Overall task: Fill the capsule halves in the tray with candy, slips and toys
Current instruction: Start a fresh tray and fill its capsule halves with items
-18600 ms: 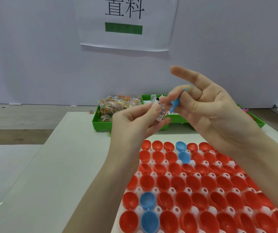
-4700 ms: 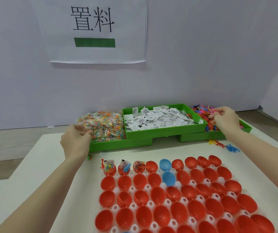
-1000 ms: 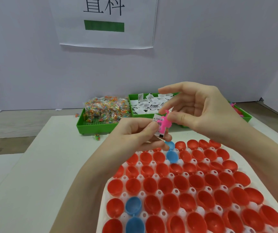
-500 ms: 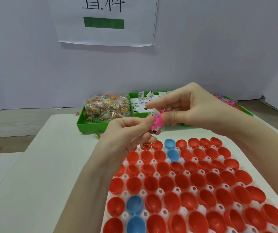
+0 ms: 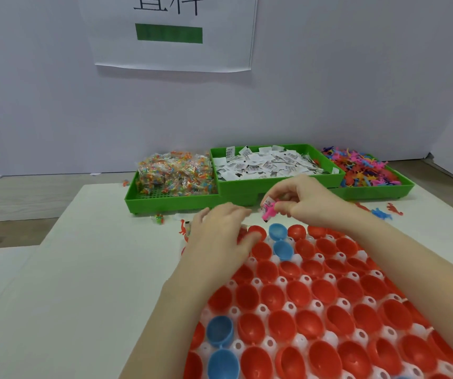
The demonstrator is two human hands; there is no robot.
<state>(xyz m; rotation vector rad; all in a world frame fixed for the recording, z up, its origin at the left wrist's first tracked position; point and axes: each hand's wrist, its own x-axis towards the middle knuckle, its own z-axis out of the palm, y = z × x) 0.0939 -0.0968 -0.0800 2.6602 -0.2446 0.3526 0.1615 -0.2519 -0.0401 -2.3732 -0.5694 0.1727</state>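
Right hand: we see our right hand pinching a pink toy with a printed paper slip above the tray's far row, just beyond a blue capsule half

Left hand: our left hand rests palm down, fingers loosely spread, on the tray's far-left cups; whether it holds anything we cannot tell

Tray: a white moulded tray of glossy round red cups

Bins: green plastic bins with candy packets, slips, toys; bare white tabletop on the left
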